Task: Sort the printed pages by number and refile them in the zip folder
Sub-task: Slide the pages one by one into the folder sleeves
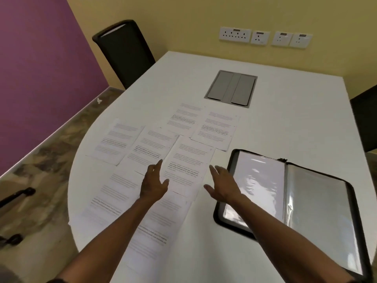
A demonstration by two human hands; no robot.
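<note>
The printed pages (187, 166) lay spread flat across the white bench (285, 119), several overlapping, with the zip folder (318, 203) open just to their right. The left hand (153, 184) and right hand (221, 185) flanked the middle sheet, fingers straight and apart, holding nothing. The sheets looked light, limp and slippery; a lifted edge or corner probably offered the best grip.

page numbers (211, 149) unreadable, zip folder (318, 201) cropped

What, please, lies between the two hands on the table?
In the head view, one printed page lies between the left hand and right hand, flat on the table.
</note>
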